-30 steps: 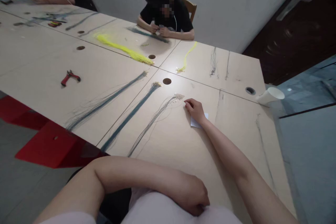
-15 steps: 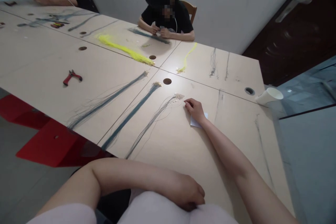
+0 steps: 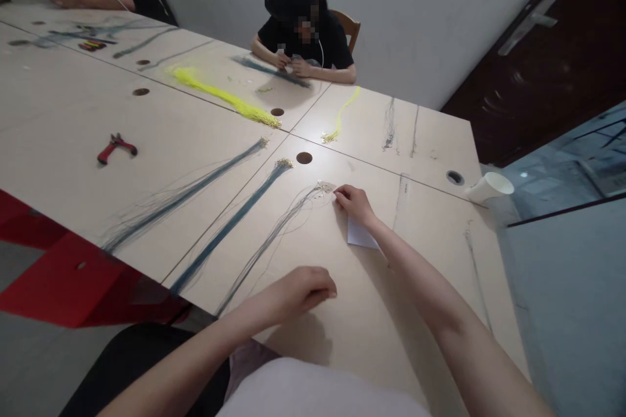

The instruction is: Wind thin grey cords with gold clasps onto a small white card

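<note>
My right hand (image 3: pixel 356 203) is low over the table with its fingers pinched together. Its fingertips are beside the gold-coloured ends of a loose bundle of thin grey cords (image 3: pixel 288 218); whether they grip anything is too small to see. Under that wrist lies a white sheet of paper (image 3: pixel 360 236). My left hand (image 3: pixel 315 287) hovers over the near part of the table, to the right of the cords, its fingers curled in and their contents hidden. Two thicker blue-grey cord bundles with gold ends, the middle one (image 3: pixel 235 225) and the left one (image 3: pixel 188 195), lie further left.
Red-handled pliers (image 3: pixel 116 148) lie at the left. Across the joined tables are a yellow cord bundle (image 3: pixel 220 96) and a co-worker (image 3: pixel 303 45) with both hands at a dark bundle. A clear ruler (image 3: pixel 401 199) and a white cup (image 3: pixel 490 187) are at the right.
My left hand has risen from against my body and moved forward and left, over the table. My right hand stays near the gold cord ends. The whole view has shifted slightly.
</note>
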Demonstrator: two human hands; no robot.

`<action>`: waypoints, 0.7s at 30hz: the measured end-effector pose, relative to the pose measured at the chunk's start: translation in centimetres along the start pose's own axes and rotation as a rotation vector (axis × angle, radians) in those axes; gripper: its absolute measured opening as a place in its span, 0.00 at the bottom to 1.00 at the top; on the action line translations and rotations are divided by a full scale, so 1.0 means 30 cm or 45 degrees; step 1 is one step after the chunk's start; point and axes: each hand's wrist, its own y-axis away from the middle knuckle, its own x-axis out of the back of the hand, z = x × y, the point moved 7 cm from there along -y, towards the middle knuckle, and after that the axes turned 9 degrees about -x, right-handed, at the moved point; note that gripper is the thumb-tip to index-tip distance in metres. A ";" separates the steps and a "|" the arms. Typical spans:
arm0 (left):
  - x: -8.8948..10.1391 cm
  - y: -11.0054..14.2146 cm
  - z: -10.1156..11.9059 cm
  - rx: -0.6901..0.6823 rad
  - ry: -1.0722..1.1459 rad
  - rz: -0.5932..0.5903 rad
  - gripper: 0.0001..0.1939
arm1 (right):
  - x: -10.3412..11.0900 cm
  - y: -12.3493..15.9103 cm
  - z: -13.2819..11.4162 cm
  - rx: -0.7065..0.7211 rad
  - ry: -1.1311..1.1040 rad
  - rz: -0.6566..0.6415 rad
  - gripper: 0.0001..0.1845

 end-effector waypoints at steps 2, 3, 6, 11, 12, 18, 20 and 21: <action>0.086 0.008 -0.043 0.090 -0.072 0.223 0.11 | 0.008 -0.046 -0.015 -0.020 0.036 -0.013 0.11; 0.126 0.017 -0.068 0.137 -0.116 0.336 0.11 | 0.011 -0.072 -0.022 -0.021 0.065 -0.012 0.11; 0.213 0.063 -0.143 0.269 -0.254 0.579 0.12 | 0.002 -0.146 -0.045 0.010 0.244 -0.040 0.11; 0.273 0.158 -0.205 0.409 -0.362 0.680 0.14 | -0.052 -0.224 -0.078 0.123 0.482 -0.158 0.11; 0.281 0.179 -0.210 0.435 -0.372 0.700 0.14 | -0.061 -0.234 -0.085 0.142 0.502 -0.176 0.11; 0.303 0.273 -0.232 0.500 -0.361 0.783 0.15 | -0.106 -0.277 -0.121 0.216 0.672 -0.294 0.06; 0.308 0.292 -0.233 0.498 -0.372 0.805 0.15 | -0.114 -0.289 -0.127 0.207 0.724 -0.315 0.05; 0.313 0.302 -0.231 0.499 -0.389 0.827 0.15 | -0.117 -0.294 -0.129 0.201 0.749 -0.322 0.05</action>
